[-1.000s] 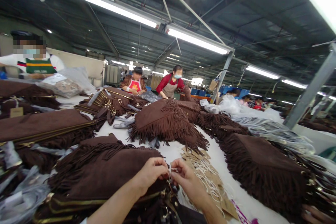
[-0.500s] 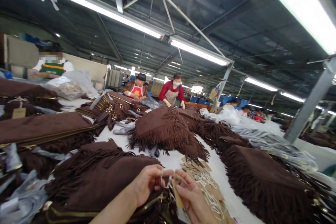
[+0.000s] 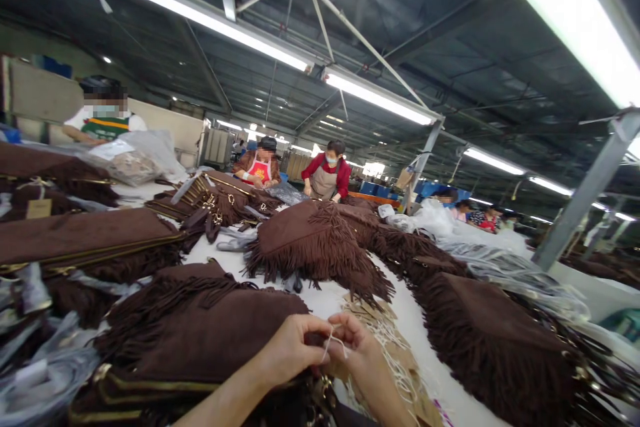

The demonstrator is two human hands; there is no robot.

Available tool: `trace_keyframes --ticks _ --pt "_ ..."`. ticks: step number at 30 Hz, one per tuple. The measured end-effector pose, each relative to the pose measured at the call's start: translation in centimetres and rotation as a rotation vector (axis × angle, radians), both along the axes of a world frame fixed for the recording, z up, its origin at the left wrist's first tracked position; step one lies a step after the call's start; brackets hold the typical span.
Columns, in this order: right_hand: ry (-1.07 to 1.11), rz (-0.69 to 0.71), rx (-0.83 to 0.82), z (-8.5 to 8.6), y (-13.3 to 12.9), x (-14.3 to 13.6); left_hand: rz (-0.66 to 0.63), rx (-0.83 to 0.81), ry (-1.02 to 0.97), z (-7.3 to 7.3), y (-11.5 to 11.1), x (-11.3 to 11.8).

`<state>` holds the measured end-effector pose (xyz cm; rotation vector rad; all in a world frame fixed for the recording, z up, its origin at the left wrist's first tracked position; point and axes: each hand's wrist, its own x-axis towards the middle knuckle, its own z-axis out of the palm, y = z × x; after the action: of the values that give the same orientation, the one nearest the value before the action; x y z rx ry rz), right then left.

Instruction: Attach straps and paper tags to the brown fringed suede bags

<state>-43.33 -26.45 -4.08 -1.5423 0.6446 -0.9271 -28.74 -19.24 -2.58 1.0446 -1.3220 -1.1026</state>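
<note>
My left hand [image 3: 295,349] and my right hand [image 3: 359,347] meet at the lower middle, fingers pinched on a thin white string [image 3: 332,340] that loops between them. Below the fingers are brass hardware and dark straps, partly hidden by the hands. A brown fringed bag [image 3: 220,333] with gold zips lies beside my left hand. To the right of my right hand, tan paper tags [image 3: 407,363] with white strings are spread on the white table [image 3: 450,383].
More brown fringed bags [image 3: 305,237] lie ahead, with another bag [image 3: 495,327] at the right. Clear plastic wrapping [image 3: 515,273] is heaped at the right. Grey plastic-wrapped straps [image 3: 50,380] sit at lower left. Several people work across the table, one in a red top [image 3: 343,177].
My hands have come closer together, and the string now crosses between their fingertips. The tan tag that was at my right fingers is mostly hidden. The person in red leans differently.
</note>
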Motion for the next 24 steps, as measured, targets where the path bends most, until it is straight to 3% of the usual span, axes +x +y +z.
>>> trace_keyframes --ticks 3,5,7,9,12,14,16,18,22,24 --pt "0.109 -0.144 -0.220 -0.1 0.0 0.2 0.073 -0.099 -0.287 0.7 0.2 -0.3" --pt "0.068 -0.233 -0.201 -0.6 -0.1 0.0 0.131 -0.098 -0.361 0.9 0.1 -0.3" --pt "0.029 -0.325 -0.145 -1.3 -0.3 -0.6 0.162 -0.053 -0.266 0.7 -0.1 0.2" --pt "0.099 -0.351 -0.225 -2.1 -0.4 -1.7 0.210 0.055 -0.061 0.2 -0.5 1.1" --pt "0.346 -0.172 -0.499 -3.3 0.0 -3.5 0.288 0.215 0.233 -0.4 -0.5 2.6" --pt "0.399 -0.074 -0.533 -3.9 0.4 -4.1 0.259 0.220 0.293 -0.1 0.0 3.0" --pt "0.322 -0.099 -0.434 -3.7 1.0 -4.2 0.181 0.123 0.217 1.3 0.7 2.4" --pt "0.226 -0.138 -0.325 -2.5 1.6 -3.8 0.080 -0.015 0.103 3.9 1.5 1.2" --pt "0.254 0.028 -0.200 0.5 2.8 -2.4 -0.102 -0.160 0.058 9.6 3.2 -0.3" --pt "0.302 0.060 -0.235 0.7 3.0 -2.0 -0.145 -0.216 -0.048 10.1 4.2 0.6"
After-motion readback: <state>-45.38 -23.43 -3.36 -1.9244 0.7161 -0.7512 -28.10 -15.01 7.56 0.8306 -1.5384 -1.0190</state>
